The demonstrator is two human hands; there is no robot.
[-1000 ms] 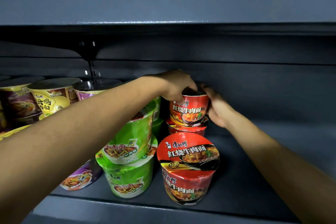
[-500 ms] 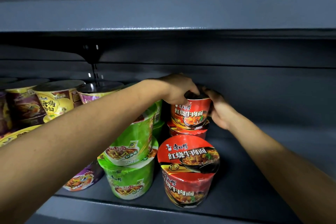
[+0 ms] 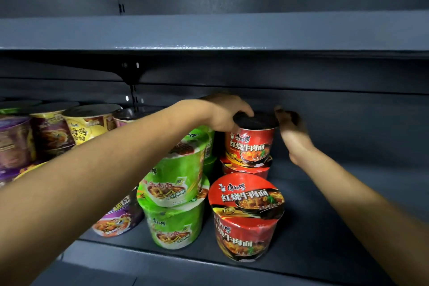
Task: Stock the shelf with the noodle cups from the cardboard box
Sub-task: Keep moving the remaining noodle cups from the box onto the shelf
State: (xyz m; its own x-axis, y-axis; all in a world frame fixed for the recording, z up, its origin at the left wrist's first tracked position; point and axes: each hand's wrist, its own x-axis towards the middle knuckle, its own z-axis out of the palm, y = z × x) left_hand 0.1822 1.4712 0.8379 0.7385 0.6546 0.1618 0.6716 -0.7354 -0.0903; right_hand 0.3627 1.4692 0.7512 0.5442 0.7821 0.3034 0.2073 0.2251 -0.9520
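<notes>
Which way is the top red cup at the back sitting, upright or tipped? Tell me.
Upright: the top red cup stands lid-up on another red cup, label level.

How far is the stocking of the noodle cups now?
Done: green stack, front red cup and yellow cups stand on the shelf. In hand: the left hand grips the top red cup on the rear stack; the right hand is off it. Left: the shelf's right side; the box is unseen.

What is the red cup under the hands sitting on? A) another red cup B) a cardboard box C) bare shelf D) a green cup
A: the upper red cup, left hand curled over its lid, sits on a second red cup.
</notes>
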